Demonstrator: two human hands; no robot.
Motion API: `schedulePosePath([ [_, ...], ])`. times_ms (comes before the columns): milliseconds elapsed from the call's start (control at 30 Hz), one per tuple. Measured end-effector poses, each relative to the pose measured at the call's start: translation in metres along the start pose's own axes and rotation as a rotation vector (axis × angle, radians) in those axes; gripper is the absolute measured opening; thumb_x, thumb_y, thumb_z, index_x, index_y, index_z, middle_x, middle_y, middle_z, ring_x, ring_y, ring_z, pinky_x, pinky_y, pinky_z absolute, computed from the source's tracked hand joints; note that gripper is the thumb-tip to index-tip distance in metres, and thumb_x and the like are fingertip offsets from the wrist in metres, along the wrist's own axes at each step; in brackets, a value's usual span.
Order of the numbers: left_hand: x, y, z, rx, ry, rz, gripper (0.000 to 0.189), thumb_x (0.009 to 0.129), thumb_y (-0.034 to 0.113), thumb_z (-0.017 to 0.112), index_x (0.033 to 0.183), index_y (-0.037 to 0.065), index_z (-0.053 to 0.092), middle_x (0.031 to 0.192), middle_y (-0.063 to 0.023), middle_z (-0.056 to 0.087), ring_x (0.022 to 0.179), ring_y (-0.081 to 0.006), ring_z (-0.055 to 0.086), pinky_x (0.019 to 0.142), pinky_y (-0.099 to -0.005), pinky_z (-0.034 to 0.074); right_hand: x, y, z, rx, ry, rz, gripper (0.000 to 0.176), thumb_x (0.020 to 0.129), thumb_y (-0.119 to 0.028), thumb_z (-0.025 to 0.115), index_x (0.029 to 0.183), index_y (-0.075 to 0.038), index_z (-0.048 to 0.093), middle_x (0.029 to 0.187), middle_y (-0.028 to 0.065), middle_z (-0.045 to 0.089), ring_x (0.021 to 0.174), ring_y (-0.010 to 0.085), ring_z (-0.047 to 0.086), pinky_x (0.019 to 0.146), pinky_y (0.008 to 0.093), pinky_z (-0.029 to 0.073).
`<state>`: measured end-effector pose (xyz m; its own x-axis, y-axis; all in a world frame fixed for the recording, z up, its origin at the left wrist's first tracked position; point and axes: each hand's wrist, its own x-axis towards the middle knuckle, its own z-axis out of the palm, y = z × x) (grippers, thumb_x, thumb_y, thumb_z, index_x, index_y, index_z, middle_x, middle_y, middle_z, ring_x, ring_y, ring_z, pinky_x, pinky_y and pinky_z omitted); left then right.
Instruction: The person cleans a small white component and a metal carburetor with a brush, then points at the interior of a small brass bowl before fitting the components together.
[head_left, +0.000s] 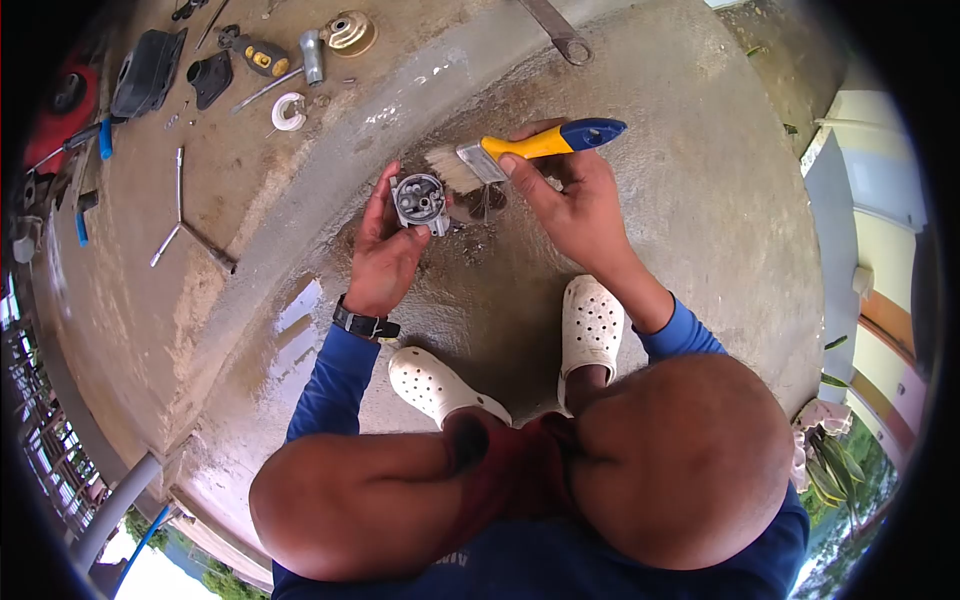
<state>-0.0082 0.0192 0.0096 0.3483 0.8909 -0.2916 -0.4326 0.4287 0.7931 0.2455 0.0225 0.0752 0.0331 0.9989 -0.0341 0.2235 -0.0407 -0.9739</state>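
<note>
My left hand [385,258] is closed round a small metal carburetor body [420,202], its round open bowl side facing up at me. In my right hand [578,200] is a paintbrush [530,146] with a yellow and blue handle, gripped near its metal band. The pale bristles point left and sit close beside the carburetor's upper right edge. Below both hands the concrete floor [480,255] is wet, with dark grime and small bits on it.
A Y-shaped socket wrench [181,222] lies on the floor at left. Beyond it are a yellow-and-black screwdriver [262,57], a white ring part [289,112], a gold round part [350,34] and black covers [150,72]. A spanner [560,35] lies at top. My white clogs [593,325] stand below.
</note>
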Motion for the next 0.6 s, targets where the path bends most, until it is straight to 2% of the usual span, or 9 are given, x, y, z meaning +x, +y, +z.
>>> schedulePosePath([
  [33, -0.001, -0.001, 0.004, -0.003, 0.004, -0.007, 0.089, 0.09, -0.021, 0.051, 0.17, 0.01, 0.027, 0.156, -0.0091, 0.051, 0.142, -0.0226, 0.053, 0.113, -0.0371, 0.048, 0.002, -0.003, 0.0, 0.11, 0.019, 0.044, 0.024, 0.098, -0.009, 0.079, 0.118, -0.001, 0.069, 0.107, 0.0064, 0.073, 0.092, 0.0113, 0.07, 0.08, 0.029, 0.057],
  [67, 0.0, 0.001, 0.008, 0.02, 0.019, 0.013, 0.088, 0.09, -0.021, 0.053, 0.169, 0.009, 0.029, 0.155, -0.0092, 0.051, 0.141, -0.0222, 0.053, 0.112, -0.0364, 0.048, 0.003, 0.005, 0.009, 0.1, 0.039, -0.099, 0.023, 0.096, -0.007, 0.079, 0.116, -0.002, 0.07, 0.108, 0.0077, 0.073, 0.093, 0.016, 0.072, 0.082, 0.0301, 0.057],
  [100, 0.002, 0.004, 0.012, 0.046, 0.033, 0.037, 0.087, 0.089, -0.02, 0.055, 0.168, 0.008, 0.032, 0.155, -0.0093, 0.051, 0.141, -0.0218, 0.053, 0.112, -0.0357, 0.049, 0.003, 0.009, 0.012, 0.101, 0.039, -0.104, 0.023, 0.096, -0.007, 0.079, 0.116, -0.002, 0.07, 0.108, 0.0077, 0.073, 0.093, 0.016, 0.072, 0.082, 0.0301, 0.057],
  [167, 0.002, 0.004, 0.005, 0.144, 0.036, 0.018, 0.085, 0.09, -0.017, 0.055, 0.168, 0.007, 0.031, 0.153, -0.0105, 0.053, 0.137, -0.0219, 0.056, 0.111, -0.0368, 0.05, 0.007, 0.013, 0.016, -0.111, -0.076, -0.467, 0.023, 0.094, -0.015, 0.08, 0.11, -0.003, 0.069, 0.104, 0.0113, 0.073, 0.087, 0.0316, 0.075, 0.074, 0.0391, 0.059],
  [200, 0.002, 0.004, 0.001, 0.233, 0.049, -0.004, 0.083, 0.091, -0.015, 0.055, 0.168, 0.006, 0.03, 0.152, -0.0117, 0.054, 0.133, -0.0221, 0.059, 0.11, -0.038, 0.051, 0.01, 0.007, 0.005, -0.162, -0.148, -0.429, 0.021, 0.093, -0.011, 0.078, 0.11, -0.005, 0.068, 0.113, 0.0103, 0.072, 0.094, 0.034, 0.074, 0.079, 0.0409, 0.059],
  [333, -0.001, 0.006, -0.005, 0.251, -0.034, -0.066, 0.082, 0.092, -0.013, 0.056, 0.168, 0.005, 0.03, 0.151, -0.0118, 0.055, 0.133, -0.0218, 0.06, 0.109, -0.0376, 0.051, 0.021, -0.003, -0.011, -0.03, -0.263, -0.371, 0.019, 0.093, -0.006, 0.075, 0.111, -0.004, 0.068, 0.114, 0.0101, 0.072, 0.1, 0.0356, 0.073, 0.084, 0.0447, 0.058],
  [400, -0.001, 0.013, -0.003, 0.255, -0.044, -0.112, 0.082, 0.091, -0.013, 0.055, 0.168, 0.004, 0.031, 0.151, -0.0113, 0.055, 0.132, -0.0216, 0.06, 0.11, -0.0366, 0.051, 0.024, -0.003, -0.005, -0.209, -0.308, -0.507, 0.017, 0.092, -0.004, 0.072, 0.108, -0.004, 0.068, 0.112, 0.0099, 0.073, 0.104, 0.0378, 0.071, 0.088, 0.0468, 0.057],
  [500, 0.001, 0.015, 0.0, 0.269, -0.048, -0.13, 0.082, 0.091, -0.014, 0.055, 0.167, 0.004, 0.032, 0.15, -0.0112, 0.055, 0.129, -0.0207, 0.062, 0.11, -0.0353, 0.05, 0.032, -0.001, -0.01, -0.191, -0.324, -0.427, 0.018, 0.092, -0.006, 0.073, 0.109, -0.005, 0.069, 0.113, 0.0097, 0.073, 0.105, 0.0383, 0.07, 0.089, 0.0474, 0.057],
  [600, -0.003, 0.019, 0.002, 0.184, -0.013, -0.187, 0.083, 0.09, -0.013, 0.057, 0.167, 0.004, 0.032, 0.151, -0.0105, 0.055, 0.129, -0.0197, 0.061, 0.111, -0.0345, 0.049, 0.018, -0.005, 0.0, -0.077, -0.339, -0.453, 0.022, 0.092, -0.006, 0.073, 0.114, -0.005, 0.069, 0.115, 0.0104, 0.073, 0.103, 0.0388, 0.071, 0.089, 0.0464, 0.058],
])
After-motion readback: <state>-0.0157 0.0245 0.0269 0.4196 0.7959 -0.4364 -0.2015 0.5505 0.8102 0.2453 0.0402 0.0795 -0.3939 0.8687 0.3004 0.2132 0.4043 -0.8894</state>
